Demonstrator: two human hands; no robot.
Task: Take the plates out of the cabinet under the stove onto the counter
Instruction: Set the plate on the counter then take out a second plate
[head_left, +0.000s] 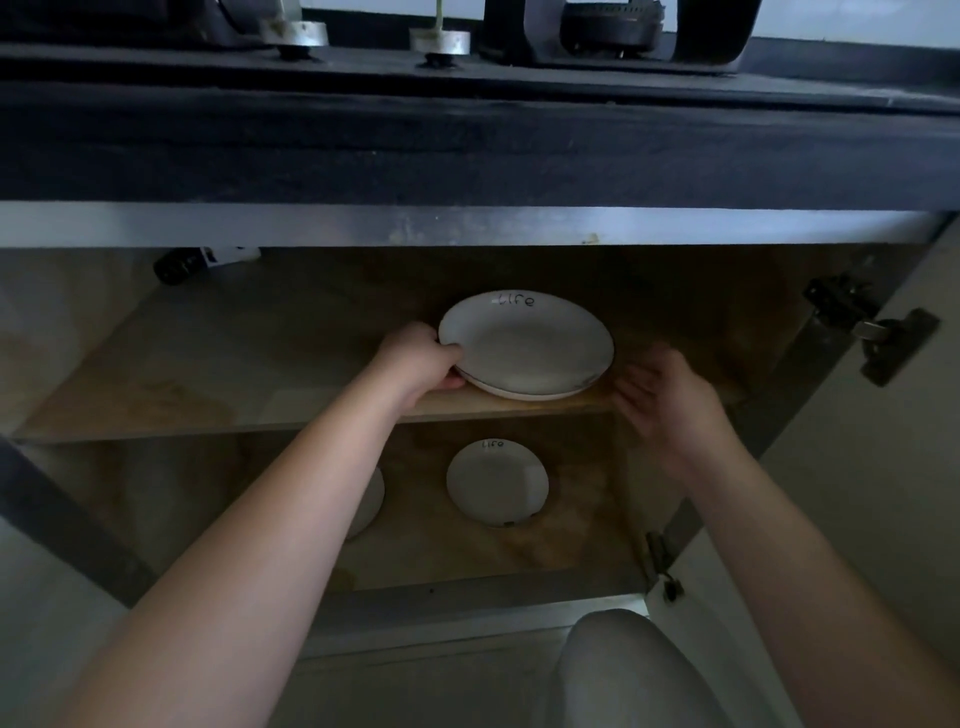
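Note:
A small stack of white plates (527, 345), the top one lettered "life", sits on the upper shelf (208, 374) of the open cabinet under the stove. My left hand (423, 358) grips the stack's left rim. My right hand (660, 400) hovers just right of the stack with fingers spread, apart from the rim. On the cabinet floor below lies a smaller white plate (497, 480), and another white plate (370, 501) shows partly behind my left forearm.
The dark counter edge (467, 140) runs above the cabinet, with the stove (613, 26) on top. The open cabinet door (893, 467) with its hinges stands at the right. A dark object (182, 265) lies at the shelf's back left. My knee (623, 670) is below.

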